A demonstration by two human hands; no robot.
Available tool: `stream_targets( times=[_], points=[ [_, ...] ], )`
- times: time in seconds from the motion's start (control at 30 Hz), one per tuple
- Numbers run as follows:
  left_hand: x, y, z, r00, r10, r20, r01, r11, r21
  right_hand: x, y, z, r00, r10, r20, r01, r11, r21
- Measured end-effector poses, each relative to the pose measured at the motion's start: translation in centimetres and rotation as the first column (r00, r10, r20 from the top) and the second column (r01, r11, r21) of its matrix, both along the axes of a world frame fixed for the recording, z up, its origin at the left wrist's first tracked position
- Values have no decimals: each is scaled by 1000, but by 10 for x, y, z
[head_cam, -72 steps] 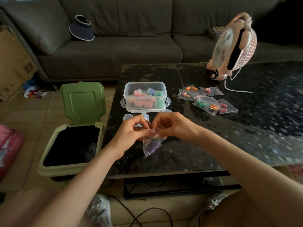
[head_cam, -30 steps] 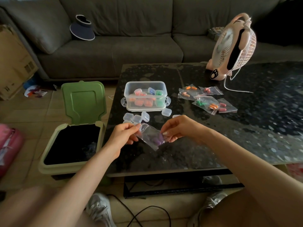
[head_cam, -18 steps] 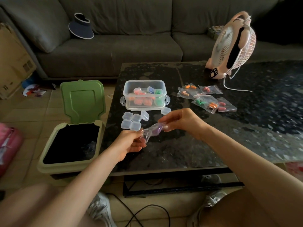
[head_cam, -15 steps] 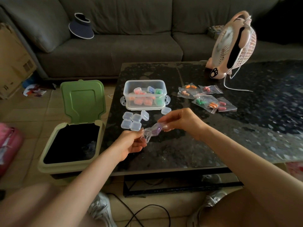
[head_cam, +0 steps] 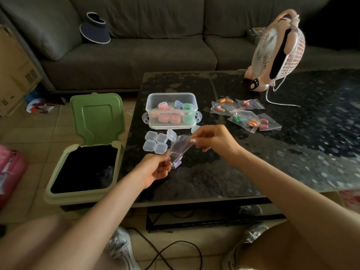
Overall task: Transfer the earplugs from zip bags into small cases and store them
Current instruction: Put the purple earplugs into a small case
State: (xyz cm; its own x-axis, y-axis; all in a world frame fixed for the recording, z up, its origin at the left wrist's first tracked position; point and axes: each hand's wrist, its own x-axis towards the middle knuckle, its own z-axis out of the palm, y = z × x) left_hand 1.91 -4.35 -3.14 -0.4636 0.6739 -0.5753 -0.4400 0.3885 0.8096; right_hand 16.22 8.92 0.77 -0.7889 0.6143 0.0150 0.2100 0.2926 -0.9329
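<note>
- Where's the zip bag (head_cam: 178, 148)?
- Held slanted over the table (head_cam: 253, 168), just in front of the clear small cases (head_cam: 155, 143). Right hand (head_cam: 212, 139) pinches its top end, left hand (head_cam: 153, 170) pinches the low end
- And the earplugs (head_cam: 178, 163)?
- Purple, bunched at the low end by the left fingers

A dark, glossy, speckled tabletop (head_cam: 292, 152) fills the middle of a dim room, with pale light glinting on its right part. Behind it runs a grey fabric sofa (head_cam: 155, 55) carrying a dark sun visor (head_cam: 95, 29), and a pink fan (head_cam: 276, 53) stands at its far edge. Left of the tabletop an open green-lidded bin (head_cam: 64, 191) sits on the beige tiled floor (head_cam: 39, 137), with a cardboard box (head_cam: 13, 75) further left and a black cable (head_cam: 171, 248) looping on the floor in front.
</note>
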Motion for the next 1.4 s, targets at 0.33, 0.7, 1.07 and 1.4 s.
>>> stream_targets(
  times=[0.33,0.7,1.07,1.4],
  points=[
    [1,-1,3,1000,-17,-9,18,1000,25,-7,-5,0,1000,22,-15,-19,985,173],
    [9,-5,12,999,2,-52,5,993,119,1,11,8,960,-245,-137,247,969,-4],
    [13,-2,5,935,-18,-355,65,990,121,16,63,-20,762,-422,491,138,847,514],
    [7,-5,3,911,-23,-412,95,983,156,-11,58,-43,764,-430,481,61,790,610]
  ],
)
